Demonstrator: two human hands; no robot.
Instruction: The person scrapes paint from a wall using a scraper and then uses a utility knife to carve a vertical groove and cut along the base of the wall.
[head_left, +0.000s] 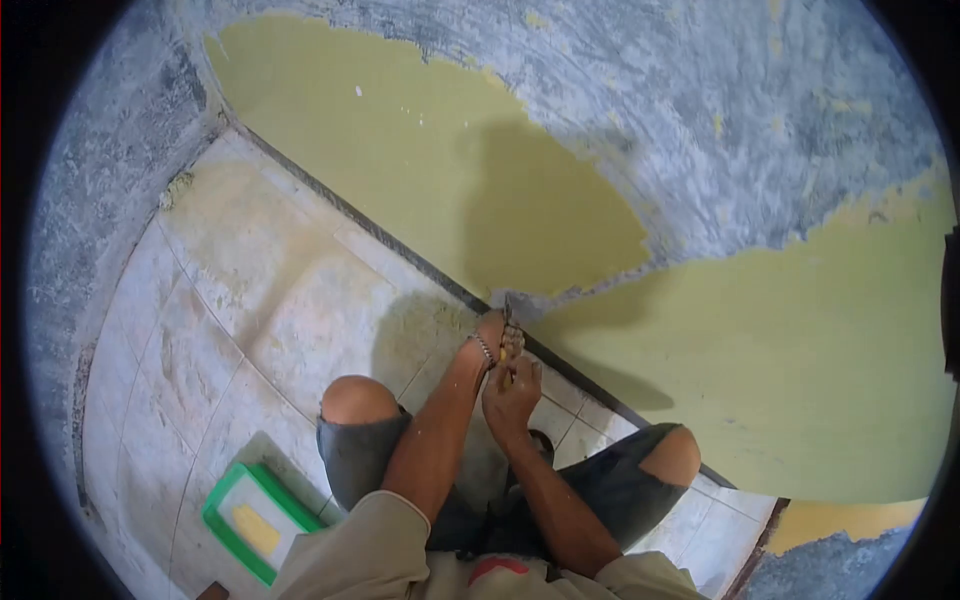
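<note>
Low against the wall, my left hand [492, 332], with a chain bracelet at its wrist, is closed around the upper part of a small tool. The tool's dark tip [508, 304] points at the bottom of the wall, where a rough grey patch meets the yellow-green paint [400, 130]. Just below, my right hand [513, 398] is closed on the tool's yellow handle [507, 380]. My fingers hide most of the tool, so its exact shape cannot be made out.
A green-rimmed tray [212, 510] with something yellow inside rests on the dusty tiled floor [290, 290] at the lower left. My bent knees flank my arms. Grey scraped wall [700, 130] spreads above the paint. A dark strip [350, 215] runs along the wall's base.
</note>
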